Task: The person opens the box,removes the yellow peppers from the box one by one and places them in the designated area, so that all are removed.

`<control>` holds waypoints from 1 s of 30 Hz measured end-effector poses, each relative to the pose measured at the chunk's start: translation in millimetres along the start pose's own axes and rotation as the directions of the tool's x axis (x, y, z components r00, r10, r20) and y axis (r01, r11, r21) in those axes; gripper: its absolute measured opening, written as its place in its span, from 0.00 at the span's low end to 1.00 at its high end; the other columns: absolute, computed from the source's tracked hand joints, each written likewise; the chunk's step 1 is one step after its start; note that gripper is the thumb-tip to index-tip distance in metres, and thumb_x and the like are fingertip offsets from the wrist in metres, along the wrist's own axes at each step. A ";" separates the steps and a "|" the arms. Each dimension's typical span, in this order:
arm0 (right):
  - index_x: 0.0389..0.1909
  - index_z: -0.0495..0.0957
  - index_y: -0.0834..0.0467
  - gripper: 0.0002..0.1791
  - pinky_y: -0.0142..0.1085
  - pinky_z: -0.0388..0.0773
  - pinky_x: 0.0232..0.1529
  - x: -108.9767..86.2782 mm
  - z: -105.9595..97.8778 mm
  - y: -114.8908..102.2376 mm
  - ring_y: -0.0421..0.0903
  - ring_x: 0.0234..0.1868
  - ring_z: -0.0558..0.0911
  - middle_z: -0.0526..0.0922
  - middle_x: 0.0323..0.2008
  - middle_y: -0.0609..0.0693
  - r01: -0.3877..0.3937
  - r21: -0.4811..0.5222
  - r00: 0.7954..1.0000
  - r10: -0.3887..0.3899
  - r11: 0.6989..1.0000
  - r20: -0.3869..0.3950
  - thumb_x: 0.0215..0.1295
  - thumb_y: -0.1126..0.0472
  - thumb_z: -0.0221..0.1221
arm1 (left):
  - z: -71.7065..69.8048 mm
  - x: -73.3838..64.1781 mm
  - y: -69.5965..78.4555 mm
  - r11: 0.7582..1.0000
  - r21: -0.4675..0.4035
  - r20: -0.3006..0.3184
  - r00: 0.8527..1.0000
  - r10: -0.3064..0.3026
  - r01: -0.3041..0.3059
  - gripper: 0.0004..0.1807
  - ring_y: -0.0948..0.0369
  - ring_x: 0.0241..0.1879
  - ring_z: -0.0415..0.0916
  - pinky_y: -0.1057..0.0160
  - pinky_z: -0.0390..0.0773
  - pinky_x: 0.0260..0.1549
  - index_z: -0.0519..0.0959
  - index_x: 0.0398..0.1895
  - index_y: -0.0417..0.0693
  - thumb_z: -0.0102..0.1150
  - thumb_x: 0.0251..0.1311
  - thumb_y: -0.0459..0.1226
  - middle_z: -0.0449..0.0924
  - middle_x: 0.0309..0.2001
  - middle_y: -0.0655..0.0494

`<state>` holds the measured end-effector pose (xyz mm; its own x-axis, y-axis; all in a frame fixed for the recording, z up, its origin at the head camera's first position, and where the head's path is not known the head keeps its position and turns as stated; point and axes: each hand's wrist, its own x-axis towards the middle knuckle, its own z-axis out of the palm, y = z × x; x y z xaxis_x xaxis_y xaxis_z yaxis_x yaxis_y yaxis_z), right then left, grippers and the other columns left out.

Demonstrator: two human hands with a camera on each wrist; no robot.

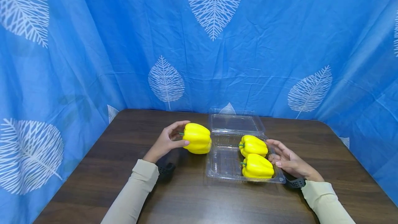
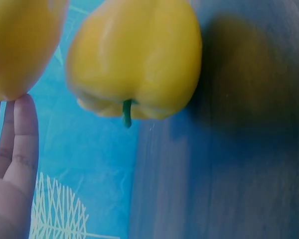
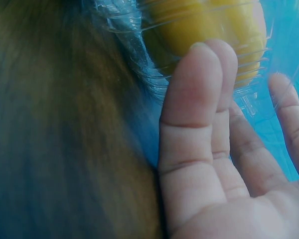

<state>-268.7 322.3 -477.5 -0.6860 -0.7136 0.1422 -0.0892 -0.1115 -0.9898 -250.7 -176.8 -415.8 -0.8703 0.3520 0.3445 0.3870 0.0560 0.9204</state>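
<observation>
My left hand (image 1: 166, 142) grips a yellow bell pepper (image 1: 198, 138) between thumb and fingers, its green stem towards the palm, left of a clear plastic clamshell box (image 1: 224, 161). In the left wrist view, one yellow pepper (image 2: 22, 45) meets the fingertips; beside it, a yellow pepper (image 2: 139, 59) shows a green stem near the tabletop. Two more yellow bell peppers, a rear one (image 1: 253, 145) and a front one (image 1: 258, 167), lie in the right half of the box's base. My right hand (image 1: 290, 161) touches the box's right wall with fairly straight fingers (image 3: 189, 94).
The box's clear lid (image 1: 236, 123) lies folded back towards the rear edge of the dark wooden table (image 1: 183, 196). A blue curtain (image 1: 264, 44) with white leaf prints hangs behind and at both sides. Dark bands circle both wrists.
</observation>
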 end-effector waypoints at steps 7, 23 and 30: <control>0.78 0.63 0.38 0.36 0.32 0.82 0.61 0.7 -0.1 0.7 0.42 0.57 0.81 0.65 0.76 0.26 0.012 0.008 1.000 -0.012 1.000 0.004 0.77 0.70 0.53 | -14.8 -3.8 0.3 0.997 -0.058 -0.021 0.998 -0.055 0.053 0.39 0.55 0.58 0.78 0.65 0.82 0.60 0.69 0.76 0.30 0.70 0.62 0.31 0.76 0.65 0.38; 0.77 0.64 0.36 0.35 0.33 0.82 0.60 0.0 -0.3 1.5 0.42 0.56 0.82 0.66 0.75 0.25 -0.008 -0.006 1.000 0.008 1.000 -0.024 0.77 0.69 0.54 | -44.2 -15.4 -9.2 0.981 -0.095 -0.116 0.977 -0.178 0.168 0.41 0.57 0.57 0.77 0.66 0.81 0.60 0.62 0.81 0.31 0.65 0.66 0.30 0.68 0.73 0.33; 0.77 0.64 0.36 0.35 0.33 0.82 0.61 1.0 -0.5 1.0 0.42 0.58 0.81 0.67 0.75 0.25 -0.007 0.007 1.000 0.007 1.000 -0.023 0.77 0.69 0.55 | -54.0 -21.4 -15.4 0.966 -0.145 -0.116 0.966 -0.233 0.215 0.42 0.57 0.56 0.78 0.66 0.79 0.63 0.59 0.83 0.32 0.63 0.67 0.28 0.64 0.76 0.32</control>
<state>-269.9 321.8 -478.3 -0.7033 -0.6979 0.1352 -0.0797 -0.1115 -0.9906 -254.5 -235.6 -427.4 -0.9659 0.2180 0.1399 0.1420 -0.0059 0.9898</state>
